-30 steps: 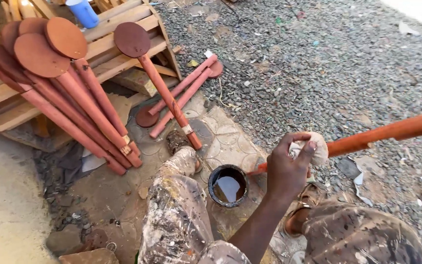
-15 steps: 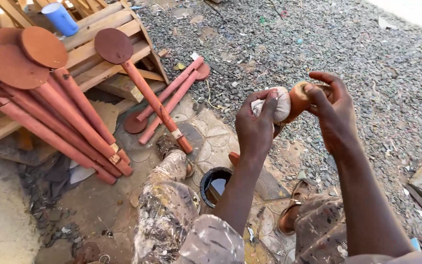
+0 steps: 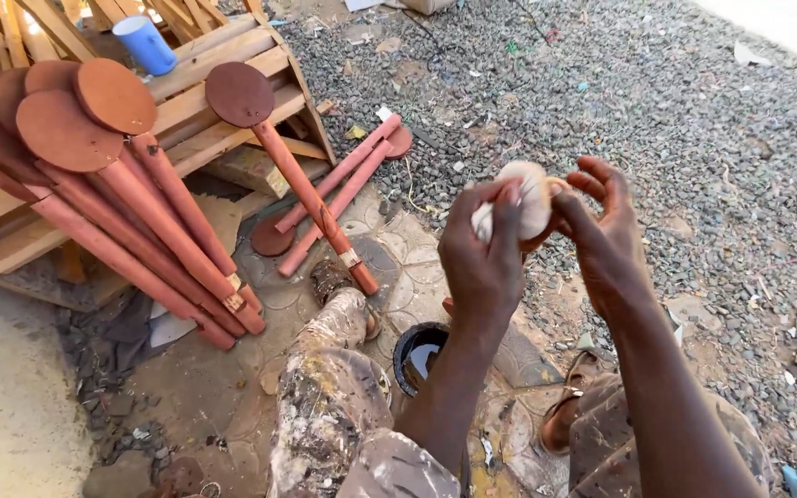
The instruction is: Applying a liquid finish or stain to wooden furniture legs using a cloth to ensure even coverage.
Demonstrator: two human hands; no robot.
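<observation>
Gravel yard; L hand [image 3: 481, 254], R hand [image 3: 606, 231] grip pole end-on [image 3: 546, 238], rag [image 3: 523, 198].

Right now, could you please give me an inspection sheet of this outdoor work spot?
Surface: patterned paving slab beside grey gravel.
Job's things: whitish cloth wad pressed on the end of a red-brown wooden piece, mostly hidden by the hands; small dark tin of liquid below.
Clutter: red-brown round-headed wooden poles leaning on a pale wooden frame; two more poles lying flat; blue cup.
Grippers: left hand grips the cloth; right hand cradles the piece's end.
Cables: nothing seen.
Surroundings: paint-spattered trousers, sandal.
</observation>
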